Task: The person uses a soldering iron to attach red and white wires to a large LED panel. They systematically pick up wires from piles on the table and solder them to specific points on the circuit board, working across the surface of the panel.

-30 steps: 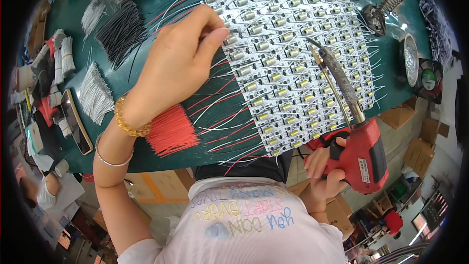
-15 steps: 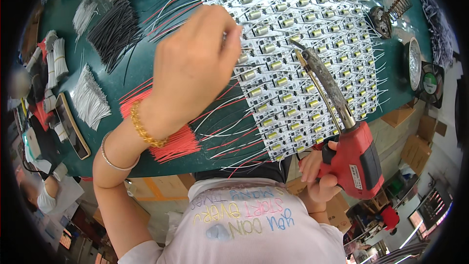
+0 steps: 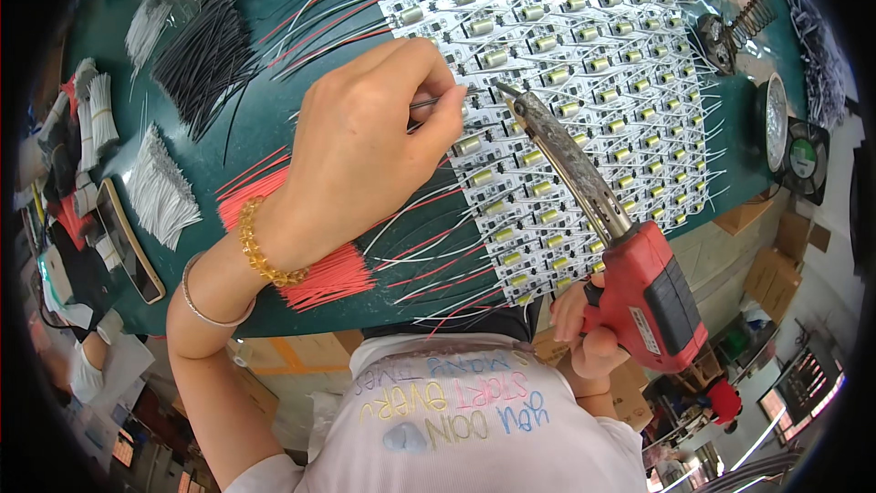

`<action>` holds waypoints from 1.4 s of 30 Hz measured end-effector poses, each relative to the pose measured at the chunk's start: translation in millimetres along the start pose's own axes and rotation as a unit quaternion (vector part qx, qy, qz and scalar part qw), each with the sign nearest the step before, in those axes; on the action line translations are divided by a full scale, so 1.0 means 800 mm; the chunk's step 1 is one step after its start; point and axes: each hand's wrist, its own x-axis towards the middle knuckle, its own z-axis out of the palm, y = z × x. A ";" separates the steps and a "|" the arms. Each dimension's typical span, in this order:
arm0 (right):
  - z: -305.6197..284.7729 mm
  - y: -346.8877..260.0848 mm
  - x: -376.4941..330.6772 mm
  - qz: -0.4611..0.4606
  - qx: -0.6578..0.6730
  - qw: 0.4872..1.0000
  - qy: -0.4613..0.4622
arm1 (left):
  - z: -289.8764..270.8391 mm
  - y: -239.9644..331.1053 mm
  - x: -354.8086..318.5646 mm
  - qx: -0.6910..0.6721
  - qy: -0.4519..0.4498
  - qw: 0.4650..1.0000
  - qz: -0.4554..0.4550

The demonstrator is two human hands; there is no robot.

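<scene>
Green-topped, your bench spreads ahead, its near edge by your waist. You wear a pale shirt with coloured lettering, upside down in this view. Along the bench's right half, from near edge to far, lies a sheet of white circuit boards carrying small cylinders and wires. Your right hand wraps the grip of a red soldering gun by the near edge; its long axis slants forward and left over the boards, so its tip lies just right of your left hand, which is much nearer that tip than your right. A pale label marks the red housing, its print too small to read. Toward the bench's left edge lie black wires, red wires and white wires, then a phone. Your left thumb and finger pinch a thin dark strand; whether the tip touches a board, you can't tell.
</scene>
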 end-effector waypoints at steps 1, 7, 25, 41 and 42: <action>-0.002 -0.001 0.000 0.002 -0.011 1.000 -0.005 | 0.001 0.000 0.001 0.003 0.000 1.000 0.002; -0.009 0.002 -0.002 0.006 -0.047 0.999 -0.022 | -0.002 0.002 0.002 0.016 -0.013 1.000 -0.005; -0.011 -0.011 0.009 -0.094 -0.070 0.993 -0.004 | -0.011 -0.002 0.005 0.035 0.051 0.996 0.072; -0.017 -0.031 0.039 -0.194 -0.141 0.970 0.044 | 0.007 0.003 0.049 -0.032 -0.025 0.997 0.073; -0.017 -0.029 0.040 -0.195 -0.142 0.970 0.041 | 0.011 0.003 0.051 -0.038 -0.020 0.996 0.083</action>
